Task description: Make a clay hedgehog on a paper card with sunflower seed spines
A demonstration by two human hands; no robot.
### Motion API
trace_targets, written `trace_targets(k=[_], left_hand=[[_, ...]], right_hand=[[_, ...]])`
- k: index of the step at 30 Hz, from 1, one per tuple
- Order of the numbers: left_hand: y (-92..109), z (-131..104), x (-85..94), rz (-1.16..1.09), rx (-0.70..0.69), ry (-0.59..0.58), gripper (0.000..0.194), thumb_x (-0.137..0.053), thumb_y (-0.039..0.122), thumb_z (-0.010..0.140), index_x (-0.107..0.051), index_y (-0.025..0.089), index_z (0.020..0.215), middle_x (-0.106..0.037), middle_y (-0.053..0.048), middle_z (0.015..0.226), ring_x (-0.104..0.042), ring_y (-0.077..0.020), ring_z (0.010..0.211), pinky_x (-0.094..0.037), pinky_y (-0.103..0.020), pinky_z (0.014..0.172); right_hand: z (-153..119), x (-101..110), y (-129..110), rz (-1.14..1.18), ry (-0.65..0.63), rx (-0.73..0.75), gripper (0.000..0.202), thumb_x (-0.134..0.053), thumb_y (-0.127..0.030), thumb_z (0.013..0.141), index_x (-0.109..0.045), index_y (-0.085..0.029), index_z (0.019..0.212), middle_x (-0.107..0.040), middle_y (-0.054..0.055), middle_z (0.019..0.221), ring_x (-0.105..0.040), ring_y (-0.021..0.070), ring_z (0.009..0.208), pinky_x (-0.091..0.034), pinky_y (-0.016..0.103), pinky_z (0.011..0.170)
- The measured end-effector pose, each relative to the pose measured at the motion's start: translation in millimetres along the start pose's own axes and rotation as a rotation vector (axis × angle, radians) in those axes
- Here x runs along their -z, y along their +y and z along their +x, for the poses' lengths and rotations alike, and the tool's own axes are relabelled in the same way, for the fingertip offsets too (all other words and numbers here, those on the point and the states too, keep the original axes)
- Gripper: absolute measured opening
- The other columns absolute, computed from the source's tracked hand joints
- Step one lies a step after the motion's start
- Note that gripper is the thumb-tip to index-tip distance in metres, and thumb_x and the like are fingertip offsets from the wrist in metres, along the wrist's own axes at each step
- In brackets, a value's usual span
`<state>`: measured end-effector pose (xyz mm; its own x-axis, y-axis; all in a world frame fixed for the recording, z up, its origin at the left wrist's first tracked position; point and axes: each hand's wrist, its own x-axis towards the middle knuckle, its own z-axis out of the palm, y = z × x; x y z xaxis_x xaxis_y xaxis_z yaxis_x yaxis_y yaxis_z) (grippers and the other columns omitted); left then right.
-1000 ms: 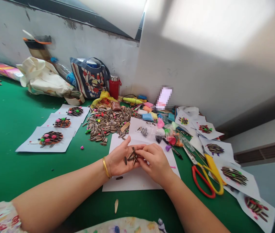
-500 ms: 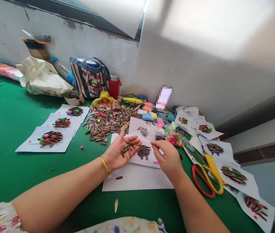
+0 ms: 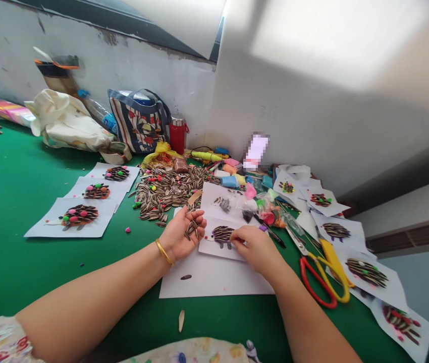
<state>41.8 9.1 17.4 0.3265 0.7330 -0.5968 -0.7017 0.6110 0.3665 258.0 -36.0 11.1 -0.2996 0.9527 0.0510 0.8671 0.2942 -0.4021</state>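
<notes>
My left hand (image 3: 184, 234) lies palm up with fingers curled, cupping several striped sunflower seeds (image 3: 192, 231). Under my right hand (image 3: 256, 247) is a white sheet (image 3: 214, 249) bearing a hedgehog shape (image 3: 222, 234) built of sunflower seeds, with dark feet below and a small red dot at its left. My right thumb and fingers are pinched together at the shape's right edge; whatever is between them is hidden. One loose seed (image 3: 186, 277) rests on a larger paper (image 3: 214, 280) below. Behind my left hand spreads a heap of sunflower seeds (image 3: 165, 189).
Red-and-yellow scissors (image 3: 318, 277) and a yellow cutter (image 3: 331, 259) lie to the right. Seed hedgehog sheets flank both sides, such as one at left (image 3: 48, 219). Coloured clay packets (image 3: 229, 181), a red flask (image 3: 177, 136) and bags (image 3: 139, 121) line the wall.
My right hand has lowered onto the sheet at the hedgehog's right edge. My left hand, still cupping seeds, has drawn a little left, uncovering more of the hedgehog.
</notes>
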Motion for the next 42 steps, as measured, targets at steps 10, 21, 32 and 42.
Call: trace_targets(k=[10, 21, 32, 42], left_hand=[[-1, -2, -1.4, 0.024, 0.008, -0.012, 0.043, -0.034, 0.044, 0.100, -0.059, 0.012, 0.087, -0.054, -0.005, 0.071, -0.058, -0.0106, 0.058, -0.049, -0.017, 0.046], [-1, 0, -0.2, 0.015, 0.008, -0.006, 0.042, -0.035, 0.042, 0.100, -0.060, 0.011, 0.088, -0.053, -0.004, 0.070, -0.059, -0.0108, 0.057, -0.048, -0.017, 0.044], [-1, -2, -1.4, 0.008, 0.026, -0.037, 0.042, -0.035, 0.042, 0.100, -0.059, 0.011, 0.088, -0.055, -0.005, 0.071, -0.061, -0.0124, 0.060, -0.051, -0.019, 0.046], [-7, -8, -0.5, -0.028, 0.109, -0.177, 0.045, -0.038, 0.048, 0.098, -0.061, 0.010, 0.096, -0.065, -0.015, 0.088, -0.068, -0.0212, 0.083, -0.059, -0.034, 0.076]], right_hand=[[2, -8, -1, -0.048, 0.018, 0.011, 0.012, -0.059, -0.014, 0.085, -0.068, -0.021, 0.082, -0.066, 0.001, 0.080, -0.057, 0.0161, 0.079, -0.037, 0.026, 0.070], [2, -11, -7, -0.143, 0.023, 0.014, 0.013, -0.058, -0.014, 0.086, -0.068, -0.020, 0.080, -0.065, 0.003, 0.079, -0.057, 0.0170, 0.079, -0.037, 0.027, 0.071], [3, -12, -9, -0.176, 0.030, 0.025, 0.011, -0.059, -0.014, 0.086, -0.067, -0.019, 0.079, -0.066, 0.004, 0.081, -0.058, 0.0187, 0.081, -0.038, 0.029, 0.073], [-5, -1, -23, 0.011, 0.231, 0.182, 0.009, -0.059, -0.016, 0.088, -0.063, -0.019, 0.080, -0.062, 0.004, 0.080, -0.053, 0.0193, 0.079, -0.038, 0.031, 0.072]])
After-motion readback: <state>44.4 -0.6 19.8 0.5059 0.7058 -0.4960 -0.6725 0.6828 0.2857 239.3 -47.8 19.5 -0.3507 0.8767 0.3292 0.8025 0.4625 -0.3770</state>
